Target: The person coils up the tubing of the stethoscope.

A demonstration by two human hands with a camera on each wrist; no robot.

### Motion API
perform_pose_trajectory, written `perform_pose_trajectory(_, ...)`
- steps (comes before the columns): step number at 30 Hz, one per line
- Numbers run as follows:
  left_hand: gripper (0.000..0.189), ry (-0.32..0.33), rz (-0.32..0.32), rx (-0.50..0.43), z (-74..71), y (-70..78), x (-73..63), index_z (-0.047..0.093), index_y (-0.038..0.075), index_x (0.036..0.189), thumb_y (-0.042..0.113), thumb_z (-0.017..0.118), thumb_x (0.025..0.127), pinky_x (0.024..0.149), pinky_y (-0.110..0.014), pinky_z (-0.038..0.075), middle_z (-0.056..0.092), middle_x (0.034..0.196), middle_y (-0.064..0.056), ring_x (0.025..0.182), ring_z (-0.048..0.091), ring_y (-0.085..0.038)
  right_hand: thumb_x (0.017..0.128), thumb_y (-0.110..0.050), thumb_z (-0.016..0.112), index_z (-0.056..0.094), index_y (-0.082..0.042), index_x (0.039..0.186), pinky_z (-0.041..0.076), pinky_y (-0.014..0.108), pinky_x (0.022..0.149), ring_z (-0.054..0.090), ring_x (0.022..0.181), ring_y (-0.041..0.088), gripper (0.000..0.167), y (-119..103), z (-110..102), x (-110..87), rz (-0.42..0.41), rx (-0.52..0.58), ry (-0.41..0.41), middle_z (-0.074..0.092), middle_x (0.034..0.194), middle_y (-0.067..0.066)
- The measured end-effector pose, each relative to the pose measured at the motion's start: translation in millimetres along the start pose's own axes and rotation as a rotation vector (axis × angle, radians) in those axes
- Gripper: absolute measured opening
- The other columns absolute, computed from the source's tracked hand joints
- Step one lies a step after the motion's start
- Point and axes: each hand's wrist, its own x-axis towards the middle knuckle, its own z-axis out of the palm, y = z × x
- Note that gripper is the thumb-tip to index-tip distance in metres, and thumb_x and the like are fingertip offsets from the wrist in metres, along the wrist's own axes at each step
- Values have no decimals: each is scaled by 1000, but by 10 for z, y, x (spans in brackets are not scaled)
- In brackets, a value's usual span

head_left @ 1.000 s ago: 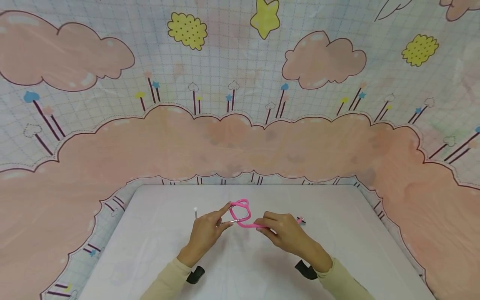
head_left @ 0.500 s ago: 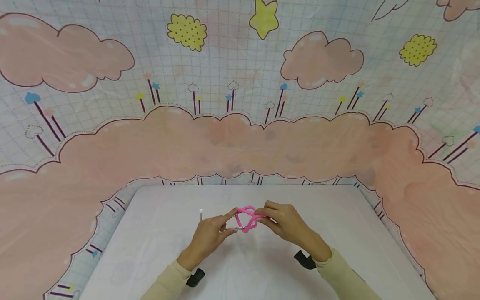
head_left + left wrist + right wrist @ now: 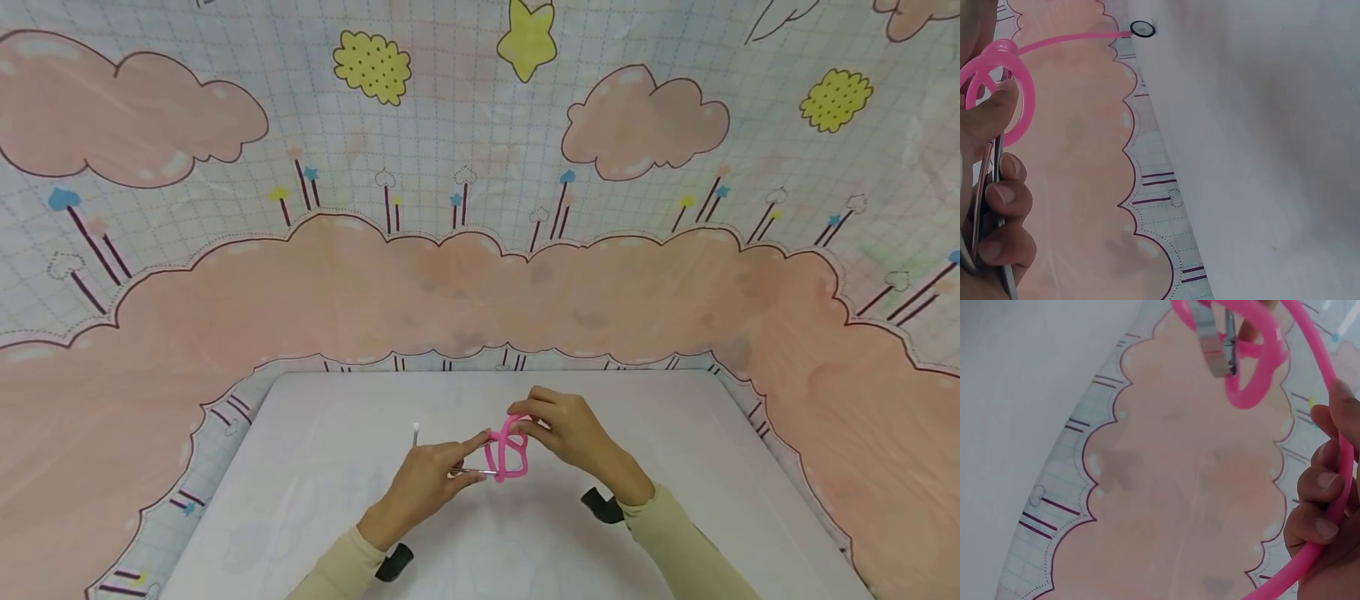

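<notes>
My left hand (image 3: 431, 475) grips the metal headset (image 3: 999, 150) of a stethoscope, thumb on one side and curled fingers on the other. A white ear tip (image 3: 416, 427) sticks up behind that hand. Pink stethoscope tubing (image 3: 522, 458) is looped round the far end of the metal tubes, its turns crossing each other. My right hand (image 3: 566, 429) pinches the tubing's free length just above and right of the loops. In the right wrist view, that tubing (image 3: 1313, 347) runs down along the curled fingers. A round, dark-rimmed chest piece (image 3: 1142, 29) hangs at its end in the left wrist view.
Both hands work above a white table (image 3: 315, 433). Behind it hangs a patterned cloth (image 3: 480, 292) with clouds and stars. Black wrist pieces (image 3: 602, 505) sit under both forearms.
The right hand has carried the tubing from below the loop up to its upper right, adding a strand across the loop. The left hand has shifted right and slightly nearer with the headset.
</notes>
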Motion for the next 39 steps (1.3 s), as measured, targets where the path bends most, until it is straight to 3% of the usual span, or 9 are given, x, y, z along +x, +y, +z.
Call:
perform_pose_trajectory(6, 65, -10, 43, -20, -10, 16, -6, 57, 27, 139, 36, 80, 79, 61, -13, 47, 71, 78, 11, 63, 57, -1, 74, -19, 84, 76, -12, 99, 42, 10, 57, 53, 63, 4, 27, 24, 5, 29, 39, 11, -12, 61, 77, -5)
perform_pose_trajectory(12, 63, -7, 71, -40, -38, 63, -13, 57, 27, 139, 35, 79, 81, 63, -13, 49, 73, 82, 10, 64, 62, -3, 82, -30, 76, 76, -15, 101, 44, 12, 58, 53, 66, 4, 25, 52, 15, 32, 81, 41, -40, 61, 77, -6)
perform_pose_trajectory(17, 62, 21, 124, -39, -45, 90, -22, 57, 24, 139, 36, 78, 82, 61, -9, 44, 70, 76, 11, 62, 60, -3, 81, -26, 78, 77, -15, 101, 44, 14, 58, 50, 64, 5, 23, 66, 32, 27, 111, 84, -43, 61, 77, -6)
perform_pose_trajectory(24, 73, 105, 176, 1, -21, 93, -39, 53, 19, 143, 38, 80, 78, 60, -6, 43, 61, 67, 12, 59, 51, 5, 83, -23, 77, 77, -15, 104, 42, 15, 57, 44, 65, 0, 22, 60, 53, 36, 161, 147, -92, 61, 78, -7)
perform_pose_trajectory(30, 72, 173, 255, -38, -14, 133, -8, 53, 14, 142, 35, 80, 79, 58, -6, 41, 57, 64, 9, 55, 51, -1, 88, -25, 72, 77, -15, 106, 40, 15, 56, 43, 65, -2, 21, 96, 123, 29, 160, 207, -151, 59, 77, -8)
perform_pose_trajectory(39, 70, 204, 232, -85, -30, 152, 10, 56, 15, 140, 34, 80, 78, 57, -5, 38, 55, 62, 4, 54, 46, -2, 93, -22, 66, 76, -13, 108, 47, 18, 62, 51, 70, 1, 20, 115, 200, -12, 219, 320, -202, 66, 81, -4)
